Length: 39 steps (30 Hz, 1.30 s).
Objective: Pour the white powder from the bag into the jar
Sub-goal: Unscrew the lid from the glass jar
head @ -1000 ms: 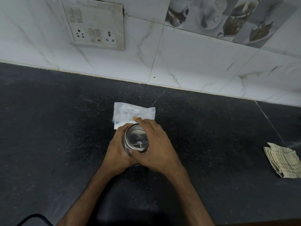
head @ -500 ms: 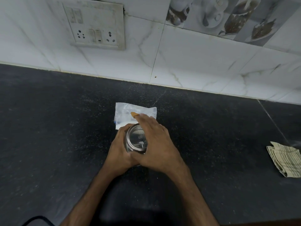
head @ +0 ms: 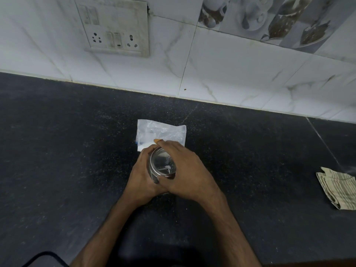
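The jar (head: pixel 162 165) stands upright on the dark worktop (head: pixel 57 160), held between both hands. The left grip (head: pixel 141 175) is clamped around its left side, fingers curled round the wall. The right grip (head: pixel 185 175) is clamped over its rim and right side, and the thumb crosses the near edge. Only the jar's shiny round top shows between them. Whether that is a lid or the inside cannot be told.

Just beyond the grips the clear plastic bag (head: pixel 161 131) lies flat on the worktop. Its near edge is hidden behind the knuckles, and a little white powder (head: pixel 143 147) shows at the corner by the left grip. The right grip's forefinger tip overlaps the bag's near edge. The two hands themselves stand between the bag and the jar's top.

Well out to the right of the right grip lies a folded striped cloth (head: pixel 337 187). Beyond the bag the tiled wall (head: pixel 231 70) rises, with a switchboard (head: pixel 115 29) off to the left. A dark cable (head: pixel 44 256) curves at the near left corner.

Against the frames from a second ago, little differs. Both grips keep the same hold on the jar, and the bag and cloth lie where they lay.
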{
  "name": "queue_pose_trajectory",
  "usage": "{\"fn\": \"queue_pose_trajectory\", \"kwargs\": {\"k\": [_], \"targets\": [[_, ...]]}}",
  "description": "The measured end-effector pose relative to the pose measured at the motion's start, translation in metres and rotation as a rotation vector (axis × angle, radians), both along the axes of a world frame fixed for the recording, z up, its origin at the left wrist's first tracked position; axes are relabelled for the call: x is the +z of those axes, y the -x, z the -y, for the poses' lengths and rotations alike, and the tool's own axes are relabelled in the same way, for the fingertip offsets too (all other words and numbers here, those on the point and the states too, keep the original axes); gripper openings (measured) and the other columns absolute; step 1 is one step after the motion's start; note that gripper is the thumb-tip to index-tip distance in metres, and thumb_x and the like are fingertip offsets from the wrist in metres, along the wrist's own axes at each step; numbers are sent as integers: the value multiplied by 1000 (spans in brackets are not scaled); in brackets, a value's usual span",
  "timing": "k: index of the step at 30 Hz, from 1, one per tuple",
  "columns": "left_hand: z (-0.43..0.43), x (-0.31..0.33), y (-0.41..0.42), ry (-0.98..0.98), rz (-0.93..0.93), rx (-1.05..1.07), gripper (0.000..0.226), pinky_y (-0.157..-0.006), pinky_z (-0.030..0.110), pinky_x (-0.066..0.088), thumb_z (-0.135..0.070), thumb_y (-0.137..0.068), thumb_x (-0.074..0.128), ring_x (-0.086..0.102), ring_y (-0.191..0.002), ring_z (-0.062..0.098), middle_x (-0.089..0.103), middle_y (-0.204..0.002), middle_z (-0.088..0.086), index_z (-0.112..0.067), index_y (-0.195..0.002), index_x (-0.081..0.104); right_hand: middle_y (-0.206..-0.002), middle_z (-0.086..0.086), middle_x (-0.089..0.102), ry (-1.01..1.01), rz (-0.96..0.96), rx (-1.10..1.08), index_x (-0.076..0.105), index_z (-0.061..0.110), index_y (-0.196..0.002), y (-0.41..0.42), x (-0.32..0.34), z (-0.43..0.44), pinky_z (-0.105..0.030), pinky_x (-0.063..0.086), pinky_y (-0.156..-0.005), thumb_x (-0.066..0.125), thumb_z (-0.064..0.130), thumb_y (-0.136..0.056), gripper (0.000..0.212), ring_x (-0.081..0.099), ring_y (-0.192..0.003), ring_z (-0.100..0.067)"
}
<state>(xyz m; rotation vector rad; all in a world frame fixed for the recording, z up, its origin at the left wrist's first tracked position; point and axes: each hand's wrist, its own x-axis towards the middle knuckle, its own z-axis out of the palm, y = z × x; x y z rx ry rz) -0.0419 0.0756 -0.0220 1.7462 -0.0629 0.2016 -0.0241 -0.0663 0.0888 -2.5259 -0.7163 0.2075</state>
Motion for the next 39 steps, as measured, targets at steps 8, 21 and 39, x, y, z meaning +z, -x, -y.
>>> {"fn": "queue_pose_trajectory", "kwargs": {"k": [8,21,39], "targets": [[0,5,1,7,-11,-4,102,-98,42,53,-38,-48,95,62,-120,14,60,-132,-5,-34,-137,45,-147,4,43,87,-4,-36,25,30,-156,0,3,-4,-40,38,-112,77,50,-75,98,45,-132,-16],[2,7,2,26,11,10,102,-93,23,53,-31,-46,99,64,-119,11,63,-129,-10,-36,-134,47,-151,5,45,119,-85,60,34,27,-154,-10,11,-5,-43,32,-116,81,39,-74,93,43,-138,-15],[2,5,1,32,-18,-8,108,-104,40,51,-31,-52,97,59,-127,17,57,-139,-1,-21,-144,41,-149,5,47,60,-62,25,28,30,-154,-5,5,-2,-37,38,-113,81,37,-71,99,47,-132,-14]]}}
